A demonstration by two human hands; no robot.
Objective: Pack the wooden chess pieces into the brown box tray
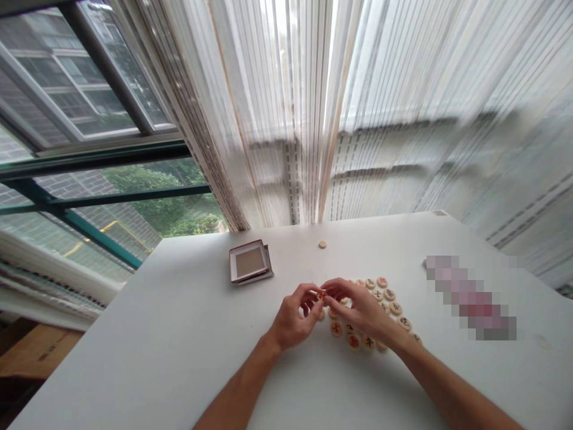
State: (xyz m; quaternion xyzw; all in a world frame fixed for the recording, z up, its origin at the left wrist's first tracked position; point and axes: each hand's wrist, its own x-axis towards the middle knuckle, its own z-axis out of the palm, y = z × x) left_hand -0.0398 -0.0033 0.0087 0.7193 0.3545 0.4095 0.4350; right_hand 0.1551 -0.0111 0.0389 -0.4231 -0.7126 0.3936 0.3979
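Between the fingertips of both hands is a round wooden Chinese chess piece with a red character. My left hand pinches it from the left, fingers curled. From the other side, my right hand grips the same piece with thumb and fingers. Beneath and around my right hand lie several more Chinese chess pieces, spread face up in loose rows with red or black characters. My right hand and forearm hide some of them. One piece shows partly just under my left fingertips.
An open shallow box rests on the white table, toward the back left. A lone chess piece lies near the back edge. To the right is a blurred-out long object. Striped curtains hang behind the table, beside a window.
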